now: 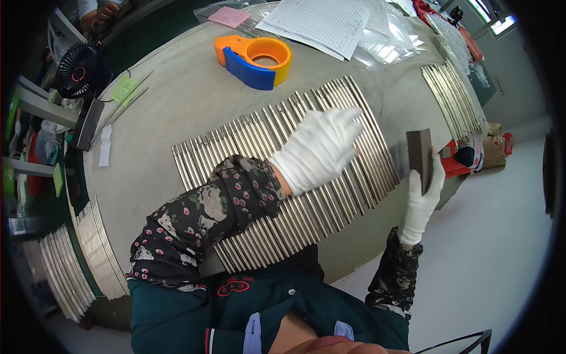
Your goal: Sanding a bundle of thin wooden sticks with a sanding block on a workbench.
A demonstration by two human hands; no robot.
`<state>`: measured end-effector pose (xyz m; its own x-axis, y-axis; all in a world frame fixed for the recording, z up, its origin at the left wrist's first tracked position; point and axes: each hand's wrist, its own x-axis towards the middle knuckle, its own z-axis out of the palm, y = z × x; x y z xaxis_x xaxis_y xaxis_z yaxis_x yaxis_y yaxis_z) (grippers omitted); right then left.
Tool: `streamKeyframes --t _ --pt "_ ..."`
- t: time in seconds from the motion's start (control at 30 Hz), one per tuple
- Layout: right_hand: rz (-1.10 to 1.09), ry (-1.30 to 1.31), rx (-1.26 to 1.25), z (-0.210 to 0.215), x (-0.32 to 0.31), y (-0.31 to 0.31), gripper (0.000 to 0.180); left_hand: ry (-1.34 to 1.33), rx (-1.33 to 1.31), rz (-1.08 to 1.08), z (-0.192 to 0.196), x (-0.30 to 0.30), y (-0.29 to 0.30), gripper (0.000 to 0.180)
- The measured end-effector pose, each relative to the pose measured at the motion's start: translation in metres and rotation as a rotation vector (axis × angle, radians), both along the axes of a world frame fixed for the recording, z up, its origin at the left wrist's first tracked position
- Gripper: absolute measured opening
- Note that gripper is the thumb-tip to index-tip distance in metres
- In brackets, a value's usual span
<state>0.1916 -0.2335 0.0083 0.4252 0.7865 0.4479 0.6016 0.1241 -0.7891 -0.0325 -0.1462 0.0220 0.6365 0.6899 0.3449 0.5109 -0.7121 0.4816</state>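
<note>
Many thin, shiny metal rods [295, 221] lie side by side in a long slanting row on the grey table before me. My left hand [321, 150], in a white glove, rests palm down across the rods toward the row's right part, its fingers apart and partly bent. The left forearm, in a dark flowered sleeve, crosses over the row and hides some rods. Off the row's right end, my right hand [423, 203], also gloved in white, grips a dark brown rectangular block [418, 153] that stands up out of its fingers.
An orange and blue tape dispenser [254, 59] sits beyond the rods, near printed sheets [315, 23] and clear plastic bags [389, 41]. More rods form a bundle [453, 100] at the far right and stacks [100, 248] at left. A black fan [79, 71] stands at far left; another person's hand [108, 12] shows behind.
</note>
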Motion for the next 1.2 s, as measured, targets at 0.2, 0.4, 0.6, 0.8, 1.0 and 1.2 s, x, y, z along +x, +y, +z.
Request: streamKeyframes --t 0.2,0.4,0.6,0.8,1.0,1.2 --pt "-0.027 -0.662 -0.138 -0.011 -0.04 -0.047 0.075 0.22 0.065 0.377 -0.02 -0.039 0.061 0.02" --pt "-0.024 -0.68 -0.165 -0.021 -0.046 -0.046 0.069 0.313 -0.002 0.51 -0.023 -0.02 0.063 0.026" --pt "0.006 -0.652 -0.187 -0.024 -0.045 -0.043 0.064 0.39 -0.166 0.666 -0.022 -0.008 0.068 0.028" --pt "-0.012 -0.636 -0.171 -0.027 -0.046 -0.041 0.064 0.4 -0.26 0.623 -0.014 -0.002 0.06 0.027" --pt "-0.016 -0.666 -0.141 -0.03 -0.049 -0.04 0.064 0.449 -0.089 0.664 -0.02 -0.013 0.063 0.022" --pt "-0.03 -0.678 -0.106 -0.032 -0.05 -0.04 0.062 0.45 -0.213 0.627 -0.018 -0.01 0.065 0.021"
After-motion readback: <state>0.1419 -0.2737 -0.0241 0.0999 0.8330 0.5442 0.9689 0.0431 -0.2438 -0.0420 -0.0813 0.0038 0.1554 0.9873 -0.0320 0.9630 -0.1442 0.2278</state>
